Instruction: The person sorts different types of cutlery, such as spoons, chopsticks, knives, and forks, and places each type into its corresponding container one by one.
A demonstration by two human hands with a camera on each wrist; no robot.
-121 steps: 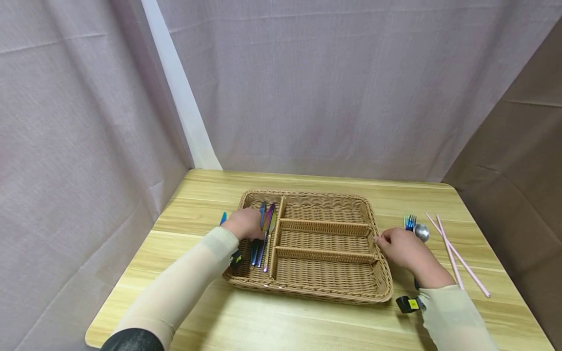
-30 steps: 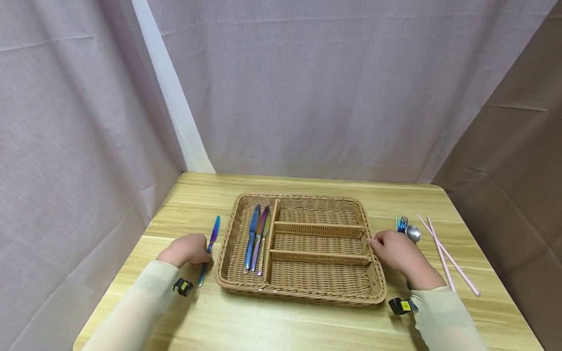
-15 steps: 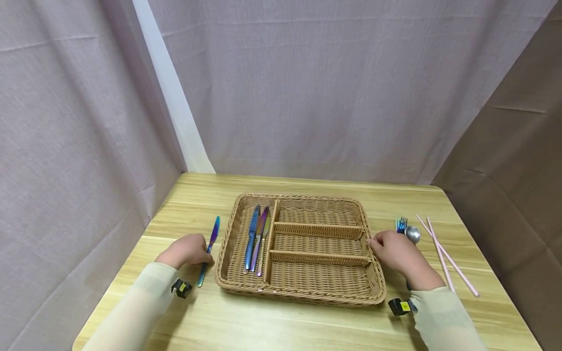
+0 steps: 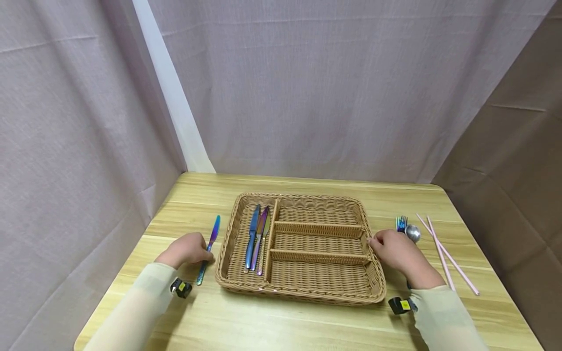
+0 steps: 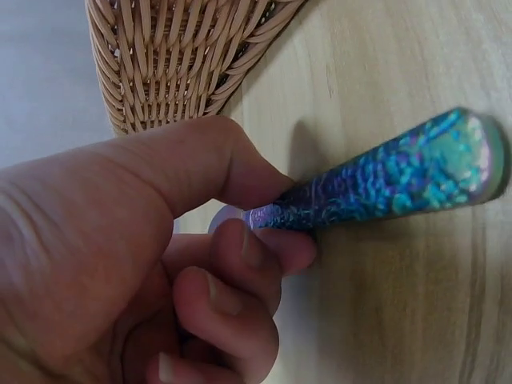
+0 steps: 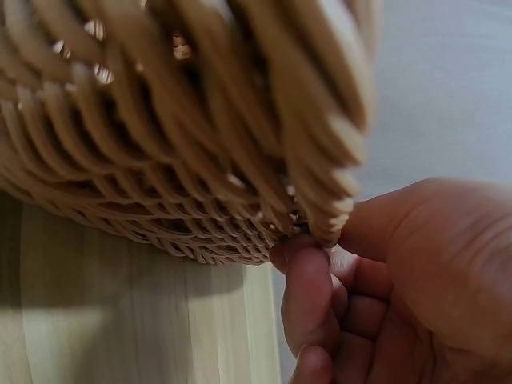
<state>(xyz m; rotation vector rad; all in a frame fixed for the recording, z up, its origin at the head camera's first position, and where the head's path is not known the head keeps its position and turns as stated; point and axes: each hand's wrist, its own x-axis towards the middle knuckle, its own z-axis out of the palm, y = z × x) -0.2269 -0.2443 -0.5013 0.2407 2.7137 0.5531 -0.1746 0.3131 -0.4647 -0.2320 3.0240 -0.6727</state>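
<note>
My left hand (image 4: pixel 186 249) pinches an iridescent table knife (image 4: pixel 213 233) between thumb and fingers, left of the basket. In the left wrist view the textured blue-purple handle (image 5: pixel 392 178) juts out from the fingertips, over the wood. My right hand (image 4: pixel 395 248) grips the right rim of a wicker cutlery basket (image 4: pixel 303 294); the right wrist view has thumb and fingers on either side of the woven rim (image 6: pixel 324 188). In the basket's left compartment lie several knives (image 4: pixel 251 243), side by side. Its three other compartments, to the right, show bare wicker.
Beyond the right hand are a fork (image 4: pixel 401 224), a round-bowled spoon (image 4: pixel 412 233) and two crossed pink chopsticks (image 4: pixel 447 253); the hand partly hides the fork and spoon. Curtains (image 4: pixel 307 97) stand behind and beside the wooden table (image 4: pixel 281 326).
Four seconds ago my left hand was in the basket's left compartment; it has since moved left out to the knife on the table. Over the last second little differs. The right hand stays on the rim.
</note>
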